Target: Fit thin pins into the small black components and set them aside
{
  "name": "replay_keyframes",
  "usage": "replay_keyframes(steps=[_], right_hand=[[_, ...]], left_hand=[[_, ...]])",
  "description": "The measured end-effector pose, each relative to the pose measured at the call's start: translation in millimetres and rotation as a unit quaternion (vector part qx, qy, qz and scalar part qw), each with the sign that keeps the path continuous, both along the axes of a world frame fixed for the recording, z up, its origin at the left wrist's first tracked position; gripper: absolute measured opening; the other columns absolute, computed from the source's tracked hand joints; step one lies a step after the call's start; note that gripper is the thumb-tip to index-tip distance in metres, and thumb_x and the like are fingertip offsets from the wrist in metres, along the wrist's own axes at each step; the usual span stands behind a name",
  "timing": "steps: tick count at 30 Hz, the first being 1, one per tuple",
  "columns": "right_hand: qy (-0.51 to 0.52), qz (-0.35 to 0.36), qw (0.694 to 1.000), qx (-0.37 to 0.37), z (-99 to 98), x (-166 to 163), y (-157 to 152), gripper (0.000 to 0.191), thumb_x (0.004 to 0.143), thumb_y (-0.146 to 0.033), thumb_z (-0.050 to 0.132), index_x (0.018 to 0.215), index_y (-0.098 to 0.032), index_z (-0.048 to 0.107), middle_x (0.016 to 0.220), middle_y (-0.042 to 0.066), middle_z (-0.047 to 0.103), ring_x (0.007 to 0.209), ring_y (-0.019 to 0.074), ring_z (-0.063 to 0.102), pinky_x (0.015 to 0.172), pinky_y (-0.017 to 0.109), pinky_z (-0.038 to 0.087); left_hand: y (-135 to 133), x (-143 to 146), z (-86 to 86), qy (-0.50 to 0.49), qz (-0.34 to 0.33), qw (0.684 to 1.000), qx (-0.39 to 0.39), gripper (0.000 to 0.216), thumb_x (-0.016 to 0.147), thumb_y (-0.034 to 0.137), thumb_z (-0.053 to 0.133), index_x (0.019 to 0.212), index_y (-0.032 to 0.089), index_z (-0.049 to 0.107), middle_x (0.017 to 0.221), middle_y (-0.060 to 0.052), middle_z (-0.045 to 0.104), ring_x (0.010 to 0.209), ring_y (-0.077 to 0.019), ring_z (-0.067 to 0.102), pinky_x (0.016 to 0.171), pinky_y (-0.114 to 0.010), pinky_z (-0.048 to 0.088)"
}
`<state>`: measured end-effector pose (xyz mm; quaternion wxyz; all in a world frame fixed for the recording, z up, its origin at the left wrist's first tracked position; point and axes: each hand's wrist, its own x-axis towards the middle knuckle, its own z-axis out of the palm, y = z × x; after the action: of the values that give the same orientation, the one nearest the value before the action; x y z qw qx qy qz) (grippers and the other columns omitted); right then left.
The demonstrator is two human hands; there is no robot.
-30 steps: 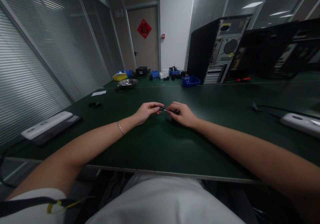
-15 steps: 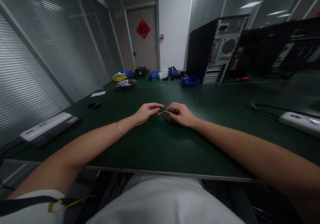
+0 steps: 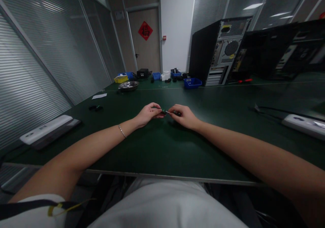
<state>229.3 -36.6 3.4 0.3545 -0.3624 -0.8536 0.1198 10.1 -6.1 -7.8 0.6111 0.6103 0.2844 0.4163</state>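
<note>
Both my hands meet over the middle of the dark green table (image 3: 162,146). My left hand (image 3: 147,114) pinches a small dark part (image 3: 164,111) between thumb and fingertips. My right hand (image 3: 185,116) grips a small screwdriver with a dark handle (image 3: 177,113), whose thin metal tip points left into the small part. The part is too small and dim to name more exactly. A thin bracelet sits on my left wrist.
A white power strip (image 3: 43,130) lies at the left, another (image 3: 303,125) at the right with a cable. Far back stand a metal bowl (image 3: 128,85), blue bins (image 3: 192,82), a yellow bin (image 3: 121,79), an opened computer tower (image 3: 220,52) and a red-handled screwdriver (image 3: 243,80). Small black pieces (image 3: 95,107) lie left.
My hands have stayed together at the same spot; the fingers of my left hand shifted slightly on the small part. The view has drifted a little.
</note>
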Motion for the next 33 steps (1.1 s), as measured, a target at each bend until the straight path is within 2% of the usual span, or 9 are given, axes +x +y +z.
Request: replay_keyframes(steps=[5, 9, 13, 16, 22, 25, 29, 33], right_hand=[[-0.032, 0.005, 0.999, 0.015, -1.2, -0.6, -0.5, 0.019, 0.083, -0.024, 0.054, 0.095, -0.019, 0.067, 0.088, 0.004, 0.061, 0.075, 0.0145, 0.055, 0.067, 0.026, 0.04], [-0.031, 0.015, 0.999, 0.02, 0.1, -1.2, -1.8, 0.018, 0.083, -0.025, 0.053, 0.094, -0.019, 0.067, 0.087, 0.004, 0.061, 0.076, 0.0146, 0.055, 0.068, 0.026, 0.04], [-0.002, 0.002, 1.0, 0.026, 0.5, -2.5, -2.9, 0.018, 0.085, -0.026, 0.052, 0.092, -0.018, 0.066, 0.085, 0.004, 0.061, 0.075, 0.0144, 0.055, 0.067, 0.026, 0.04], [0.018, -0.013, 0.999, 0.031, -0.2, -3.1, -2.1, 0.016, 0.085, -0.025, 0.052, 0.092, -0.017, 0.064, 0.085, 0.004, 0.062, 0.075, 0.0146, 0.055, 0.067, 0.026, 0.041], [0.025, -0.034, 0.999, -0.009, 6.2, 6.1, 7.5, 0.022, 0.082, -0.024, 0.057, 0.102, -0.018, 0.061, 0.093, 0.005, 0.065, 0.081, 0.0167, 0.058, 0.071, 0.028, 0.044], [-0.056, 0.013, 0.998, -0.033, 12.3, 15.6, 10.6, 0.017, 0.08, -0.025, 0.059, 0.095, -0.018, 0.065, 0.093, 0.005, 0.064, 0.083, 0.017, 0.058, 0.074, 0.029, 0.045], [-0.133, 0.083, 0.986, -0.061, 17.6, 21.1, 7.0, 0.022, 0.081, -0.03, 0.06, 0.099, -0.02, 0.067, 0.099, 0.005, 0.061, 0.085, 0.0163, 0.059, 0.075, 0.028, 0.045], [-0.162, 0.082, 0.982, -0.048, 16.9, 15.9, 0.6, 0.025, 0.083, -0.033, 0.059, 0.103, -0.021, 0.068, 0.102, 0.006, 0.06, 0.086, 0.0171, 0.059, 0.075, 0.028, 0.045]], left_hand=[[-2.7, -0.5, 1.8, 0.059, 0.02, 0.994, 0.09, 0.032, 0.073, 0.023, 0.071, 0.092, 0.013, 0.047, 0.084, -0.006, 0.067, 0.079, -0.0175, 0.067, 0.078, -0.032, 0.05], [-2.0, -3.3, 3.5, 0.138, 0.045, 0.972, 0.182, 0.03, 0.074, 0.026, 0.07, 0.091, 0.014, 0.05, 0.08, -0.004, 0.066, 0.079, -0.0176, 0.066, 0.074, -0.03, 0.049], [2.8, -8.4, 5.4, 0.152, 0.088, 0.96, 0.218, 0.028, 0.076, 0.03, 0.068, 0.09, 0.014, 0.05, 0.077, -0.003, 0.066, 0.076, -0.0178, 0.066, 0.075, -0.031, 0.049], [5.0, -10.6, 6.4, 0.137, 0.097, 0.963, 0.213, 0.027, 0.077, 0.03, 0.067, 0.09, 0.014, 0.049, 0.078, -0.004, 0.066, 0.076, -0.0184, 0.066, 0.074, -0.033, 0.05], [6.6, -8.6, 3.7, 0.099, 0.059, 0.978, 0.171, 0.028, 0.077, 0.027, 0.067, 0.092, 0.013, 0.048, 0.079, -0.005, 0.066, 0.078, -0.0183, 0.067, 0.075, -0.033, 0.051], [8.2, -7.7, 2.0, 0.075, 0.038, 0.987, 0.134, 0.03, 0.077, 0.025, 0.068, 0.096, 0.013, 0.049, 0.085, -0.006, 0.067, 0.081, -0.0182, 0.067, 0.076, -0.033, 0.051], [8.8, -7.7, 1.8, 0.047, 0.025, 0.994, 0.098, 0.034, 0.077, 0.023, 0.068, 0.104, 0.011, 0.05, 0.095, -0.011, 0.067, 0.085, -0.0185, 0.066, 0.079, -0.034, 0.051], [7.4, -7.7, 2.7, 0.036, 0.029, 0.997, 0.069, 0.034, 0.076, 0.02, 0.069, 0.104, 0.01, 0.053, 0.102, -0.013, 0.066, 0.087, -0.0183, 0.066, 0.08, -0.034, 0.051]])
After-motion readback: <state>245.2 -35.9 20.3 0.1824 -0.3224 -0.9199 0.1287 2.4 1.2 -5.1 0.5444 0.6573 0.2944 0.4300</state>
